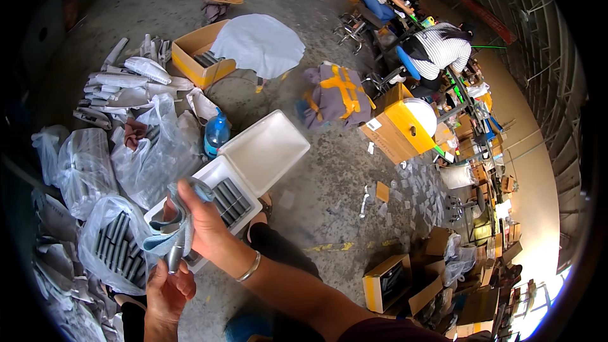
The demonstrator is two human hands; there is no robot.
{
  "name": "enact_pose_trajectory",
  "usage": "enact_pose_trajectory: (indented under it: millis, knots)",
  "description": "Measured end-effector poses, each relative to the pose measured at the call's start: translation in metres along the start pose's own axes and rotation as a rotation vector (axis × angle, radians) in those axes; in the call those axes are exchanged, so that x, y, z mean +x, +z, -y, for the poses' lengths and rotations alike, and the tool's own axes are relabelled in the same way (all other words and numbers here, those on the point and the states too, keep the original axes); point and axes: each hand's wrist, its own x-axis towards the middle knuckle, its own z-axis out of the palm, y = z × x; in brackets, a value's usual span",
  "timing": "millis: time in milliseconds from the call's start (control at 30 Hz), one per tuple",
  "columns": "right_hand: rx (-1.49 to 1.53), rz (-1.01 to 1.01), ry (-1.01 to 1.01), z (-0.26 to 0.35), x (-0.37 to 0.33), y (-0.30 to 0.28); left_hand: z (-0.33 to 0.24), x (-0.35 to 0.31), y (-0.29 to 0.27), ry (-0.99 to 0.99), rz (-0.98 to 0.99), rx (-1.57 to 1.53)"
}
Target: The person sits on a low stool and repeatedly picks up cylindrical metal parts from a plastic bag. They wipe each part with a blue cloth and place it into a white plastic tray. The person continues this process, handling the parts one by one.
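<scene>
My left hand (166, 292) pinches the lower end of a short grey metal tube (175, 258). Around the tube's upper part, my right hand (208, 220) is closed on a blue-grey cloth (166, 242); a bangle circles that wrist. Behind the hands stands a white box with dark grey tubes (232, 201) laid side by side in it. A white tray-like piece (266, 150), perhaps its lid, rests at its far side. Left of my hands, an open clear plastic bag (88, 231) holds several loose grey tubes (119, 248).
A blue spray bottle (216, 134) stands behind the white box. Paper-wrapped bundles (130, 79) and filled plastic bags (85, 171) crowd the left. Farther off are a carton (187, 50) with a grey sheet (259, 44) and a taped bundle (339, 95). Two people (437, 50) work at right.
</scene>
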Motion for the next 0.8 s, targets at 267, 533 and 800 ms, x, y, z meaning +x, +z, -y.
enact_pose_trajectory:
  millis: [267,533,800]
  knots:
    - [-0.045,-0.273,-0.123,-0.012,0.005,0.007,-0.003,0.007,0.010,0.728,-0.375,1.300]
    - [-0.039,-0.159,-0.048,-0.009,0.007,0.001,-0.010,0.007,0.001,0.032,-0.013,0.218]
    - [0.010,-0.160,-0.022,-0.011,0.007,0.000,-0.008,0.008,-0.002,0.116,-0.106,0.362]
